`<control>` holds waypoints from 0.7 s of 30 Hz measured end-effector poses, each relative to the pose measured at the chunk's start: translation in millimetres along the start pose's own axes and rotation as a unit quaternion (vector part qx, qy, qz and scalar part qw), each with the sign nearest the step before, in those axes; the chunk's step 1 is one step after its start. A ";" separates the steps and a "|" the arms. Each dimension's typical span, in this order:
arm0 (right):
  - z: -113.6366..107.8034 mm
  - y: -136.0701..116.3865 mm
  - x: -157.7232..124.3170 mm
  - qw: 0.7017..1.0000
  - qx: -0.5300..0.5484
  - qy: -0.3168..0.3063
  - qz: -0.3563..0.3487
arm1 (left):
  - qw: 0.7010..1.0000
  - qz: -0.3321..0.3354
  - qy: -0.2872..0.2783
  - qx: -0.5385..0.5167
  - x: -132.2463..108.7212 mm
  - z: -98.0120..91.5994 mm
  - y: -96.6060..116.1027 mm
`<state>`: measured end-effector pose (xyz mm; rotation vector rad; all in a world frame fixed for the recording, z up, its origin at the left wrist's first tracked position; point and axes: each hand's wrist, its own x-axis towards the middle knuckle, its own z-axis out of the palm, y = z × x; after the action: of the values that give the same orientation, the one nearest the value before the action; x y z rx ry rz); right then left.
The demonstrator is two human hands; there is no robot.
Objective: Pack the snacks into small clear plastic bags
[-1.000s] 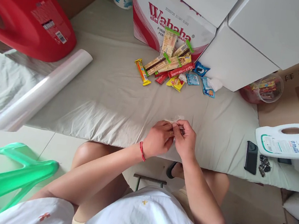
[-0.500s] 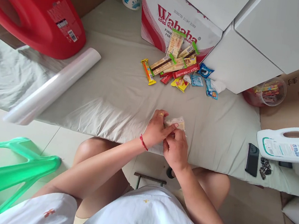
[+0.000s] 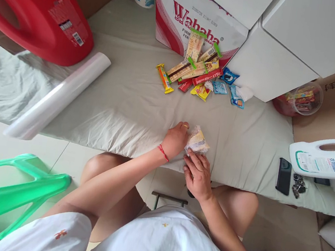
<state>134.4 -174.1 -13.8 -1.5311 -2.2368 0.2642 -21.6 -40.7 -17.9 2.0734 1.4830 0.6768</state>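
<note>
A small packet (image 3: 198, 141) in crinkled clear plastic, with a yellowish part inside, lies on the cloth-covered bed edge in front of me. At its left side is my left hand (image 3: 176, 139), its fingers curled closed; the hand itself hides whatever the fingertips pinch. My right hand (image 3: 198, 175) has its fingers stretched out, and the fingertips touch the packet's near edge. Beyond both hands, a pile of wrapped snack bars (image 3: 179, 70) and small blue sachets (image 3: 220, 87) lies against a white and red carton (image 3: 168, 22).
A clear film roll (image 3: 60, 95) and red jug (image 3: 75, 27) are on the left, above a green plastic stool (image 3: 17, 188). On the right are a snack tub (image 3: 308, 101), white detergent bottle (image 3: 326, 159), phone (image 3: 284, 176) and keys (image 3: 298, 186). White cabinets (image 3: 271, 65) stand behind.
My hands have moved apart from their overlap, uncovering more of the packet. The right hand's fingers have straightened and drawn slightly toward me. The view has shifted a little.
</note>
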 end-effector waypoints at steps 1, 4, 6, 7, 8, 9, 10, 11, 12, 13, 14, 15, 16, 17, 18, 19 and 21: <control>-2.4 0.5 1.0 1.000 0.021 0.006 -0.002 | 1.000 -0.008 0.000 0.006 0.1 0.5 0.0; -6.7 2.8 9.3 0.995 0.092 0.038 0.027 | 0.997 -0.028 -0.009 0.067 -1.8 0.4 5.4; -5.1 6.1 19.2 0.986 0.128 0.069 0.087 | 0.993 -0.007 -0.004 0.117 -4.0 -1.0 9.2; -3.0 8.5 25.0 0.978 0.136 0.087 0.129 | 0.991 0.010 0.002 0.135 -4.8 -1.8 9.8; -0.4 11.1 31.1 0.970 0.137 0.104 0.174 | 0.989 0.025 0.009 0.146 -5.2 -2.5 9.5; 2.2 13.9 37.0 0.960 0.133 0.115 0.218 | 0.988 0.033 0.016 0.152 -5.2 -2.9 8.2; 4.4 16.7 42.6 0.950 0.131 0.124 0.256 | 0.987 0.034 0.022 0.154 -4.7 -3.1 6.4; 5.7 19.2 47.5 0.940 0.133 0.129 0.286 | 0.988 0.031 0.026 0.152 -3.9 -3.0 4.4; 6.0 21.5 51.8 0.932 0.143 0.131 0.308 | 0.988 0.028 0.027 0.148 -2.8 -2.6 2.4; 5.1 23.4 55.4 0.925 0.160 0.127 0.321 | 0.989 0.026 0.026 0.143 -1.7 -2.1 0.9; 3.0 25.1 58.7 0.918 0.185 0.118 0.330 | 0.990 0.027 0.023 0.136 -0.5 -1.6 -0.1; 0.1 26.7 61.7 0.912 0.216 0.103 0.334 | 0.991 0.029 0.018 0.128 0.8 -1.3 -0.5; -3.4 28.2 64.7 0.903 0.253 0.082 0.337 | 0.992 0.028 0.011 0.119 2.0 -1.3 -0.6; -7.2 29.8 67.6 0.892 0.294 0.060 0.339 | 0.994 0.025 0.004 0.108 3.3 -1.8 -0.4; -11.0 31.3 70.7 0.877 0.336 0.043 0.342 | 0.995 0.020 -0.004 0.096 4.7 -2.8 -0.2; -14.5 32.9 73.6 0.859 0.375 0.034 0.346 | 0.997 0.011 -0.011 0.080 6.1 -4.4 -0.1; -20.1 35.6 78.9 0.821 0.441 0.039 0.359 | 1.000 -0.006 -0.016 0.024 8.9 -8.6 0.1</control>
<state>148.8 -89.4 8.8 -1.6420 -1.0381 1.2217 -24.6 -31.3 -10.4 2.0991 1.5061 0.6054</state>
